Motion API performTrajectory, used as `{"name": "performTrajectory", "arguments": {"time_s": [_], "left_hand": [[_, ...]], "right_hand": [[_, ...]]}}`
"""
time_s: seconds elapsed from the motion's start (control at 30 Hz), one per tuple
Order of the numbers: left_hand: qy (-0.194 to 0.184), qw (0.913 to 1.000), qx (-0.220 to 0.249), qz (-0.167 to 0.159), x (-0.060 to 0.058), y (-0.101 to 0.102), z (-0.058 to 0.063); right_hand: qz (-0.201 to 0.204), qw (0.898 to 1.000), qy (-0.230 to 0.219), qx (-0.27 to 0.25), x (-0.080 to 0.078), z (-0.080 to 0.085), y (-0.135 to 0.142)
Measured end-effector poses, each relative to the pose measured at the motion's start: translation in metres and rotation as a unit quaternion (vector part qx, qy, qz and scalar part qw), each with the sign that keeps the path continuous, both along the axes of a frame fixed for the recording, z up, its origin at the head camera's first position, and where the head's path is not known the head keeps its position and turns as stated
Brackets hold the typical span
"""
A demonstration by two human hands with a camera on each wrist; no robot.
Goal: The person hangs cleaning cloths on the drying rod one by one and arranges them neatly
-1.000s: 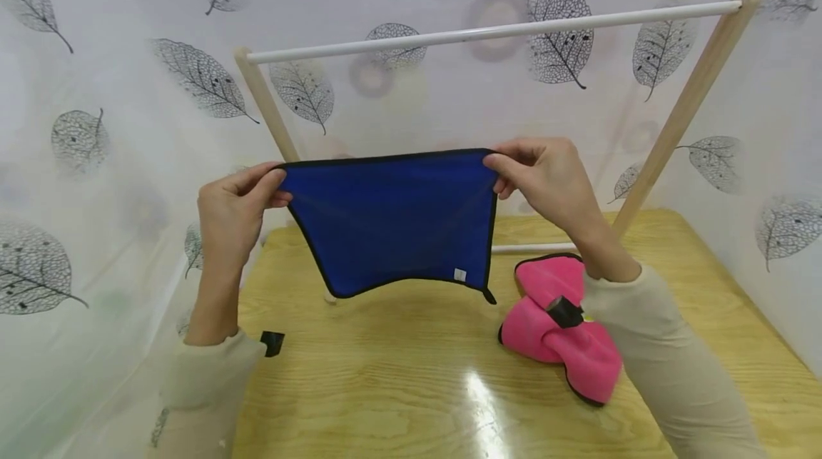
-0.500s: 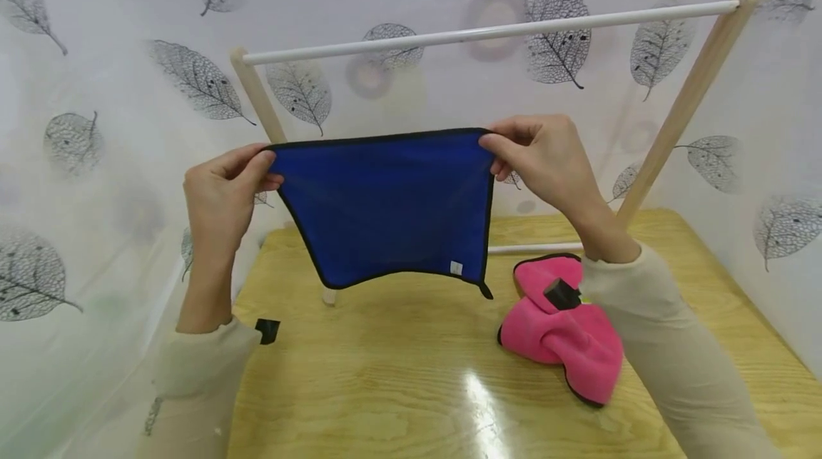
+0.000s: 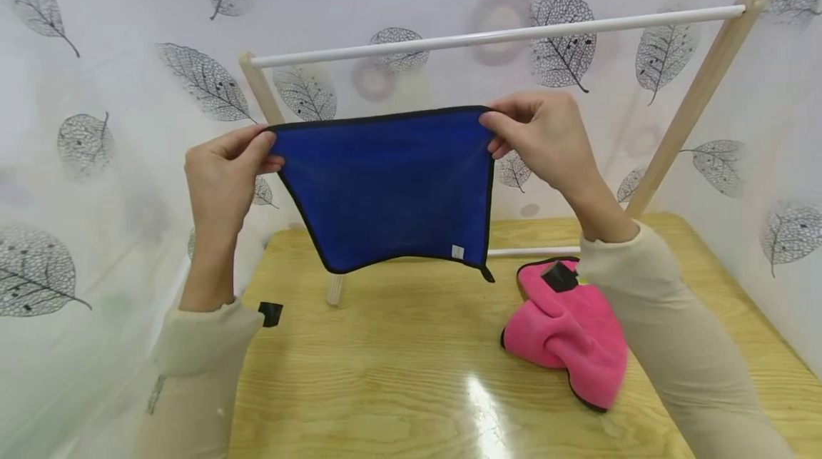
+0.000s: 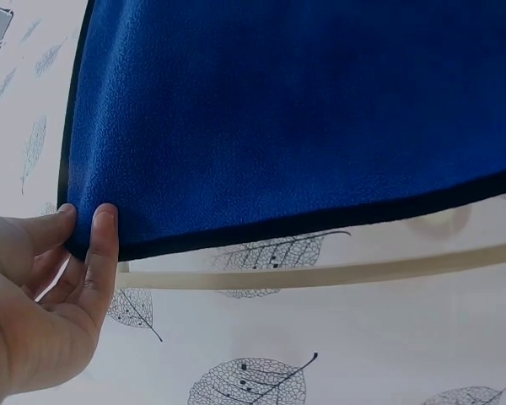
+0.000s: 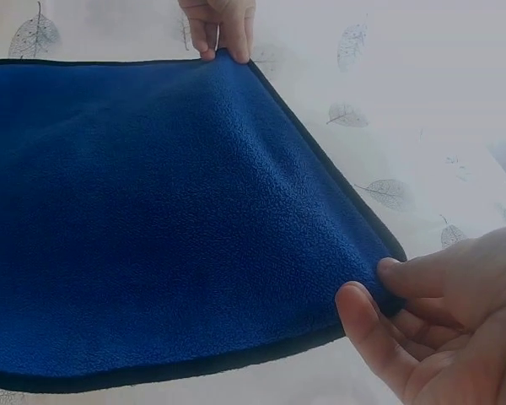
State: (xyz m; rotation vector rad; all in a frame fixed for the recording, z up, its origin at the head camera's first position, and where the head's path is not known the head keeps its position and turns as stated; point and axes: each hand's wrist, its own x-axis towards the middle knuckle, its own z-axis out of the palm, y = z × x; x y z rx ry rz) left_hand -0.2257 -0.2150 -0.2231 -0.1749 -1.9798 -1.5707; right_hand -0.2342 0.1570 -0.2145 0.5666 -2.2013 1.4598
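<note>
A blue towel (image 3: 392, 188) with black edging and a small white label hangs spread between both hands, in front of the rack and below its top bar. My left hand (image 3: 221, 177) pinches its upper left corner between thumb and fingers; the left wrist view shows that hand (image 4: 51, 295) at the towel's corner. The upper right corner is pinched by my right hand (image 3: 546, 138), seen also in the right wrist view as a hand (image 5: 447, 312) on the fleecy cloth (image 5: 177, 219). A pink towel (image 3: 565, 338) with black edging lies crumpled on the table, partly behind the right sleeve.
Behind the towel stands a rack with a white top bar (image 3: 501, 36) and wooden side posts (image 3: 696, 106). The wood-grain table (image 3: 385, 373) lies below. Leaf-patterned sheeting (image 3: 443, 81) surrounds the table at the back and sides.
Both hands have risen, lifting the blue towel higher toward the rack's top bar. The grips on its corners are the same. The pink towel still lies on the table.
</note>
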Motion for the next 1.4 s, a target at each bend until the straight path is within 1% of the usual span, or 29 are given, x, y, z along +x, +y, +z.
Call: {"name": "performTrajectory", "arguments": {"time_s": [0.13, 0.23, 0.4, 0.5, 0.63, 0.77, 0.83, 1.0, 1.07, 1.13, 1.2, 1.3, 1.33, 1.4], "left_hand": [[0.009, 0.9999, 0.011, -0.006, -0.006, 0.000, 0.005], [0.017, 0.9998, 0.011, -0.003, -0.010, -0.001, 0.010], [0.018, 0.9995, 0.025, -0.002, -0.016, -0.002, 0.018], [0.017, 0.9992, 0.036, -0.007, -0.020, -0.001, 0.020], [0.018, 0.9991, 0.038, -0.009, -0.025, -0.002, 0.024], [0.020, 0.9988, 0.041, -0.016, -0.031, -0.002, 0.031], [0.024, 0.9988, 0.040, -0.016, -0.033, -0.001, 0.035], [0.032, 0.9961, 0.075, -0.034, -0.040, -0.001, 0.046], [0.033, 0.9942, 0.093, -0.042, -0.043, -0.001, 0.050], [0.034, 0.9940, 0.096, -0.041, -0.045, -0.001, 0.053], [0.033, 0.9949, 0.089, -0.035, -0.047, -0.001, 0.056], [0.032, 0.9977, 0.056, -0.019, -0.050, 0.000, 0.061], [0.032, 0.9977, 0.056, -0.019, -0.051, 0.000, 0.063], [0.032, 0.9986, 0.042, -0.013, -0.054, 0.000, 0.067]], "right_hand": [[0.000, 1.000, -0.002, -0.006, -0.005, 0.006, -0.002], [0.001, 1.000, 0.002, -0.012, -0.009, 0.013, -0.004], [0.002, 1.000, -0.002, -0.025, -0.013, 0.023, -0.007], [0.001, 1.000, -0.004, -0.026, -0.015, 0.026, -0.008], [0.003, 1.000, 0.000, -0.030, -0.019, 0.030, -0.008], [0.003, 0.999, 0.005, -0.039, -0.023, 0.033, -0.009], [0.008, 0.999, 0.006, -0.052, -0.026, 0.034, -0.009], [0.025, 0.995, 0.014, -0.094, -0.034, 0.039, -0.012], [0.024, 0.995, 0.014, -0.100, -0.037, 0.043, -0.013], [0.018, 0.995, 0.012, -0.098, -0.040, 0.046, -0.014], [0.013, 0.995, 0.014, -0.094, -0.043, 0.048, -0.016], [0.009, 0.995, 0.016, -0.094, -0.047, 0.053, -0.017], [0.008, 0.995, 0.016, -0.096, -0.048, 0.054, -0.017], [0.005, 0.995, 0.014, -0.097, -0.051, 0.058, -0.018]]}}
